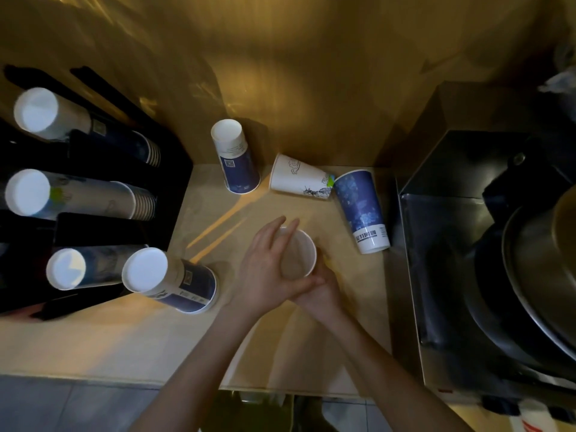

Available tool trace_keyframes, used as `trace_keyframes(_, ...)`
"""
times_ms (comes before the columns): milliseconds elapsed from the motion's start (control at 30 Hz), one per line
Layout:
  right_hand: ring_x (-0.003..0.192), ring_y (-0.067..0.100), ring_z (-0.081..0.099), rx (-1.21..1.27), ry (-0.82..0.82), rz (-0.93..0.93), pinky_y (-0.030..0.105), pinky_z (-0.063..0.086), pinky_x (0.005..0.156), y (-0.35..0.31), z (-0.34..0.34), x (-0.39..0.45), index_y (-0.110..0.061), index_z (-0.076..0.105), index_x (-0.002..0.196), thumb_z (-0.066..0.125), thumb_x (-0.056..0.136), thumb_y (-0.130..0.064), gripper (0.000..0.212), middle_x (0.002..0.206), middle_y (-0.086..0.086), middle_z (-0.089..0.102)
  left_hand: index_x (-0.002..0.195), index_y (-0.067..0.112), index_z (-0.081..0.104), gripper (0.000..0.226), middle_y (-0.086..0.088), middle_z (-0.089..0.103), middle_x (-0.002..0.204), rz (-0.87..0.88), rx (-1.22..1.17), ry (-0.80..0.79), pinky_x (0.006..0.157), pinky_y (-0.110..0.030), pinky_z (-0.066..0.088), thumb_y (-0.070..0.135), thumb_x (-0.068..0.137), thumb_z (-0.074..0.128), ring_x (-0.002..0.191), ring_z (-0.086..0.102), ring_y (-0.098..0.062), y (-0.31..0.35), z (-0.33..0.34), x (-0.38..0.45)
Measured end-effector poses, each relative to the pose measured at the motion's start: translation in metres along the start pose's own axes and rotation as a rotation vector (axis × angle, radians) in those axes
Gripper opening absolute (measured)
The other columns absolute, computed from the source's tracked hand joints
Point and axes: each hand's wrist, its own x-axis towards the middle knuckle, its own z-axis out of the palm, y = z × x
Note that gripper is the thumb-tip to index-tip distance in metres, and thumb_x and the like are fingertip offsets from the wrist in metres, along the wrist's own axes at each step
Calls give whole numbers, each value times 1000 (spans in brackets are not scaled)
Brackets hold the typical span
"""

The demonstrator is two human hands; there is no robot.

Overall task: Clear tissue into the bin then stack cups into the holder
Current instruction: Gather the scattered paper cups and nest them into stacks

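Note:
I hold a white paper cup [300, 256] over the middle of the pale counter [124, 335], its open mouth facing up at me. My left hand [265, 272] wraps its left side with the fingers spread over the rim. My right hand [324, 291] grips it from below on the right. A blue cup [237, 163] stands bottom-up at the back. A white printed cup [296, 177] and a blue cup [361, 210] lie on their sides beside it. Another blue cup [174, 283] stands bottom-up next to the black cup holder [174, 182]. No tissue or bin is in view.
The holder on the left carries three stacks of cups [62, 198] lying with their bottoms toward me. A golden wall [311, 73] closes the back. On the right sits a dark metal unit [452, 244] with a large steel pot [536, 275].

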Motion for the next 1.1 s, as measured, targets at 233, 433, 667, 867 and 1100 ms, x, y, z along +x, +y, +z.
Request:
trace_keyframes(233,107,5,56,-605,-48,-210,12,42,88,7,-10,7,-14,49,122,74,61,-9,65,116,-2,59,135,25,32,109,10,42,132,-255,-303,217,102,-21,35,49,40,81,122,41,-6,-10,15,-16)
trace_keyframes(433,113,25,55,-896,130,-310,32,43,99,-33,-38,54,-14,55,119,51,81,1,41,123,9,59,132,22,35,103,11,43,128,-280,-331,257,95,-16,33,30,45,89,117,44,-6,-7,25,-12)
trace_keyframes(667,142,28,17,-1215,83,-377,44,20,116,-85,-21,137,-14,20,144,60,81,-12,74,155,10,21,119,44,32,97,34,39,116,-305,-442,296,82,9,27,34,38,85,102,40,19,-5,27,-9)
trace_keyframes(867,144,34,-1,-1409,-23,-247,47,0,116,-63,-11,169,-16,-1,147,60,78,-11,92,157,18,2,116,49,32,94,33,40,120,-316,-454,280,83,7,29,30,41,84,105,37,28,-8,29,-11)
trace_keyframes(1100,137,31,25,-1405,103,-480,46,16,116,-50,-11,169,-15,19,144,49,80,8,73,148,13,30,115,51,30,95,38,38,118,-325,-445,264,81,8,29,27,41,84,102,37,32,-9,29,-12)
